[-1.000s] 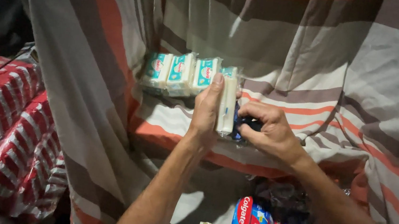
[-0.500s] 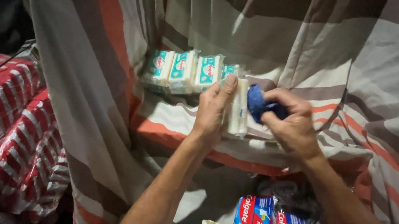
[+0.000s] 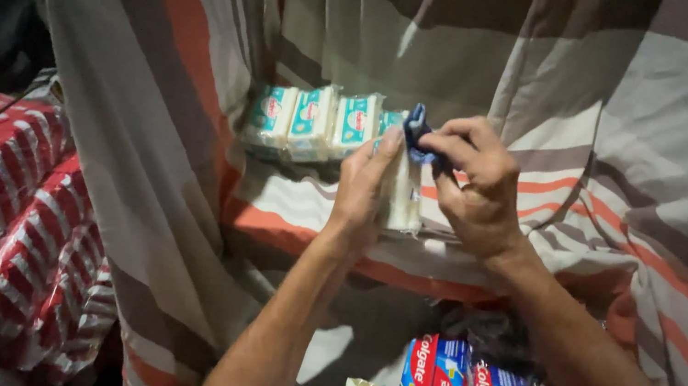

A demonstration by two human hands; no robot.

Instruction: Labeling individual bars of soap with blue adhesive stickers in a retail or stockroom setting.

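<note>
Both hands meet at the end of a row of soap packs [image 3: 314,121] stood on a striped cloth [image 3: 652,133]. One pale soap bar [image 3: 404,196] is gripped upright in the left hand [image 3: 360,194], fingers closed along its side. A dark blue rag [image 3: 417,131], bunched small, is pinched by the right hand [image 3: 473,191] against the bar's top. The bar could be knocked from its narrow grip by a hard rub, probably toppling its neighbours.
</note>
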